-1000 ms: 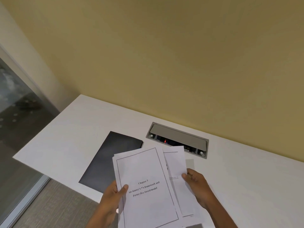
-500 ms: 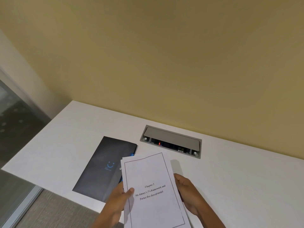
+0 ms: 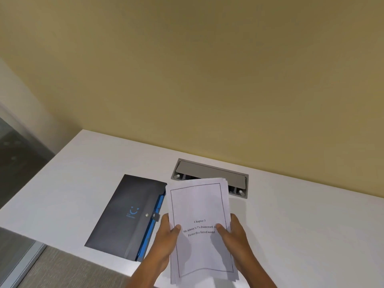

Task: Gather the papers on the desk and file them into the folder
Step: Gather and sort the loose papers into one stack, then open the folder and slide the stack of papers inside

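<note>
White bench (image 3: 291, 215) against yellow wall. Loose sheets now squared into 1 paper stack (image 3: 199, 204); left hand (image 3: 166, 235) and right hand (image 3: 234, 233) pinch its side edges, thumbs on top. Black folder (image 3: 124, 210) shut, just left of stack. Gathering seems done; filing next.

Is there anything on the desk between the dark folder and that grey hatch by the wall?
No. In the head view only bare white desk separates the folder from the grey hatch; the held papers overlap the hatch's near edge.
</note>
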